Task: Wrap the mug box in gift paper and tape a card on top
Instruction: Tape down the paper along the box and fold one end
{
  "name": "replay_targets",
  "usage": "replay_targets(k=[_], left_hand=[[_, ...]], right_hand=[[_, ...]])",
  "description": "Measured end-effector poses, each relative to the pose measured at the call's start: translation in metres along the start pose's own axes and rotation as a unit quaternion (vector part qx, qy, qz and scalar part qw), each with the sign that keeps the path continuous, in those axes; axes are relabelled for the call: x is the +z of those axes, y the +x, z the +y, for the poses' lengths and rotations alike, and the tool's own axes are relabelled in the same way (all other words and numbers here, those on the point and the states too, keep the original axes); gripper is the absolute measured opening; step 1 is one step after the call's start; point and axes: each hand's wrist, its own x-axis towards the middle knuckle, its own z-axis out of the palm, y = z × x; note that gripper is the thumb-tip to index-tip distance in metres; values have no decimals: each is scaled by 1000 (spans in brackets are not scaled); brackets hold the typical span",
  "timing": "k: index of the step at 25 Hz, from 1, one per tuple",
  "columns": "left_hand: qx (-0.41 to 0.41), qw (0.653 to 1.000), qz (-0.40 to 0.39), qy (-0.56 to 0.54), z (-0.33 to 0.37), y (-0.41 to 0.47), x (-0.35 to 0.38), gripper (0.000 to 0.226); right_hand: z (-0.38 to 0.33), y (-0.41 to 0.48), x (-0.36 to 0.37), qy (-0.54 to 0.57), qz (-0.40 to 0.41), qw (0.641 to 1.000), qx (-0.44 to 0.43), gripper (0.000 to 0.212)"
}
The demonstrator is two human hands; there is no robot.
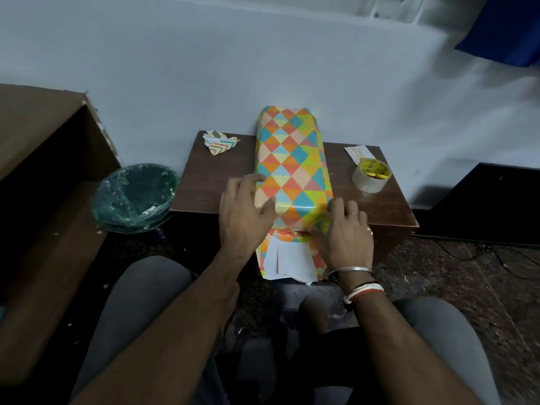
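The mug box (pixel 292 159), covered in bright triangle-patterned gift paper, lies lengthwise on a small brown table (pixel 201 182). Its near end hangs over the table's front edge, where loose paper flaps (pixel 287 258) show their white underside. My left hand (pixel 244 211) rests on the box's left near corner with fingers spread. My right hand (pixel 344 232) presses the paper at the right near corner. A small card (pixel 355 153) lies at the table's back right, partly behind a roll of clear tape (pixel 371 175).
A scrap of crumpled patterned paper (pixel 220 143) lies at the table's back left. A bin lined with a green bag (pixel 134 197) stands left of the table. A wooden desk (pixel 38 171) is at far left. The wall is directly behind the table.
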Motion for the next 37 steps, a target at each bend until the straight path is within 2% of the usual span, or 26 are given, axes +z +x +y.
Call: replay_targets(k=[2,4,6,11,16,25,28,32,35,37], left_hand=[[-123,990,-58,45,-10,-13,-5,62],[-188,966,-148,97,-16,-22,-1,77],[-188,957,-188,118,-15,-28,10,77],[-198,960,-155,120,-12,-32,30,65],[-197,961,-151,117,-13,-33,32,68],[-211,959,-155,105,-10,-33,31,72],[-209,964,-137,87,-4,-36,31,74],[-210,961,-144,105,-2,-34,31,74],[-204,955,-172,129,-1,-36,29,80],[-204,952,-188,126,1,-40,29,85]], right_hand=[[-7,9,11,-36,36,996,-76,64],[-19,15,24,-43,23,990,-135,71],[-30,14,39,-37,25,989,-144,75],[-39,18,54,-47,60,989,-123,74],[-43,19,67,-54,102,985,-128,76],[-45,19,66,-68,91,984,-137,86],[-48,19,69,-80,95,985,-117,80],[-49,19,68,-64,113,985,-114,54],[-52,19,67,-61,106,986,-111,55],[-52,18,70,-70,101,986,-110,63]])
